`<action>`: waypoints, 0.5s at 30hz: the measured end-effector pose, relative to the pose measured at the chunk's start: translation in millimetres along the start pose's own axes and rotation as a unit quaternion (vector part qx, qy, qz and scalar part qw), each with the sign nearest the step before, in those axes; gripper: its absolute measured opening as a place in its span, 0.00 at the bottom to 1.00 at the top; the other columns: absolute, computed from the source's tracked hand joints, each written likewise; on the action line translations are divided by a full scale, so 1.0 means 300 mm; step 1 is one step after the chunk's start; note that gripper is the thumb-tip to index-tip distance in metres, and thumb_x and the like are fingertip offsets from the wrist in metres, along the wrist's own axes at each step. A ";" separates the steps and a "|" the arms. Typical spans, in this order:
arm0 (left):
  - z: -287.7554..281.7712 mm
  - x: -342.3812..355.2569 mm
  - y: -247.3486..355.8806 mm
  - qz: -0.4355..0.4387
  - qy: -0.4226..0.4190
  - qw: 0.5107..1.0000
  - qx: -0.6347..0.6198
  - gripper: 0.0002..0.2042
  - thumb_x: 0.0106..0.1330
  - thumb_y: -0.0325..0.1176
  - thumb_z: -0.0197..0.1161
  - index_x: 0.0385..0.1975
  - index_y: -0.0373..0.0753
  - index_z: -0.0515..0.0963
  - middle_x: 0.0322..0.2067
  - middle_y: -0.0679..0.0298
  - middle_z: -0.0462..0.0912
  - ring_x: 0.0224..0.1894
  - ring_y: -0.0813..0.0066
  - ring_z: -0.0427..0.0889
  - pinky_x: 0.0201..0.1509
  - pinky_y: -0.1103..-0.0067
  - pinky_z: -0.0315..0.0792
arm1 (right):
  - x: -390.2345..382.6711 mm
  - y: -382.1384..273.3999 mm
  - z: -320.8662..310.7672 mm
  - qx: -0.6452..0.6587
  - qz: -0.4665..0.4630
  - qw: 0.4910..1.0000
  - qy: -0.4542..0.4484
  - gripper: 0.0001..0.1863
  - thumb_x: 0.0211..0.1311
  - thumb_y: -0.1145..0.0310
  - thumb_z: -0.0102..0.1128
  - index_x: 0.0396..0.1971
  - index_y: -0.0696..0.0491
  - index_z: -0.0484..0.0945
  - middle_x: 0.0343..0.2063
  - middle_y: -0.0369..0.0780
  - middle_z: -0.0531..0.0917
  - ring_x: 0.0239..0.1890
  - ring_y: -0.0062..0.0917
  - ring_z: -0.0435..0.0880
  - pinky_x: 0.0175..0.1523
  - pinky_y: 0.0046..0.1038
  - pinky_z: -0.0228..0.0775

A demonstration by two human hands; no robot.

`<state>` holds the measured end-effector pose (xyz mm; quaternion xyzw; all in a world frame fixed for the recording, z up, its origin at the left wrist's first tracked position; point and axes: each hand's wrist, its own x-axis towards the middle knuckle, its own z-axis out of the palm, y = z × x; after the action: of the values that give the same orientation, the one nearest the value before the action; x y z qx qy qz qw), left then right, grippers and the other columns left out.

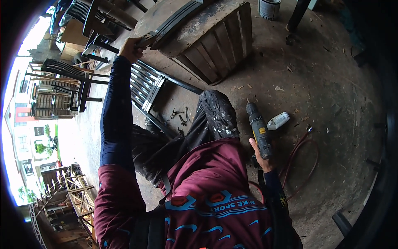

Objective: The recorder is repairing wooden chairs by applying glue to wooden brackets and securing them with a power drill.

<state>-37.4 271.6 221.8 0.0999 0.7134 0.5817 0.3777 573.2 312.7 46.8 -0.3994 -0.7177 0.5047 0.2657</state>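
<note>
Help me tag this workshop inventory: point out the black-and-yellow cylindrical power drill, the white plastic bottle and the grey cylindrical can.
Black-and-yellow power drill (258, 128): head view, middle of its body.
White plastic bottle (277, 121): head view, its side.
Grey cylindrical can (269, 10): head view, its outer wall.

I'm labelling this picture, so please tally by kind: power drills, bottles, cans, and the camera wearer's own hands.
Power drill: 1
White bottle: 1
Grey can: 1
Hands: 2 (left hand, right hand)
Total: 5
</note>
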 end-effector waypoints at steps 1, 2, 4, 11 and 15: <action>0.023 -0.005 0.005 0.005 0.011 1.000 0.019 0.12 0.71 0.40 0.54 0.35 0.37 0.77 0.20 0.63 0.77 0.14 0.83 0.68 0.14 0.88 0.61 | -0.006 0.015 0.002 -0.001 0.002 1.000 0.000 0.17 0.60 0.58 0.71 0.34 0.58 0.79 0.26 0.43 0.82 0.27 0.33 0.81 0.35 0.34 0.75; 0.039 -0.008 0.016 -0.008 0.046 0.997 0.060 0.14 0.73 0.43 0.52 0.38 0.39 0.77 0.20 0.65 0.76 0.13 0.86 0.66 0.13 0.90 0.59 | -0.009 0.028 0.009 -0.036 -0.017 0.999 0.007 0.17 0.60 0.59 0.71 0.34 0.58 0.79 0.26 0.42 0.82 0.27 0.34 0.81 0.35 0.34 0.74; 0.047 -0.017 0.025 -0.005 0.053 0.995 0.082 0.14 0.73 0.44 0.52 0.37 0.39 0.76 0.20 0.65 0.76 0.12 0.86 0.66 0.12 0.90 0.59 | -0.015 0.040 0.013 -0.071 -0.036 0.997 0.014 0.16 0.60 0.60 0.70 0.34 0.58 0.79 0.26 0.42 0.83 0.27 0.35 0.81 0.35 0.34 0.74; 0.080 -0.038 0.043 0.041 0.117 0.982 0.144 0.13 0.70 0.38 0.54 0.31 0.36 0.79 0.17 0.65 0.79 0.11 0.83 0.70 0.12 0.86 0.60 | -0.011 0.013 0.024 -0.036 -0.040 0.998 0.016 0.15 0.60 0.61 0.70 0.32 0.58 0.79 0.23 0.43 0.81 0.25 0.36 0.81 0.33 0.35 0.73; 0.114 -0.069 0.048 0.053 0.141 0.970 0.192 0.13 0.70 0.36 0.54 0.28 0.36 0.79 0.18 0.64 0.80 0.11 0.82 0.70 0.12 0.85 0.59 | -0.011 -0.018 0.035 -0.033 -0.027 0.999 0.009 0.15 0.61 0.61 0.69 0.30 0.58 0.78 0.22 0.42 0.80 0.24 0.35 0.80 0.31 0.35 0.72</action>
<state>-4.8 289.8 242.2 0.1252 0.8517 0.4611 0.2153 565.0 303.7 48.3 -0.3928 -0.7425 0.4693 0.2725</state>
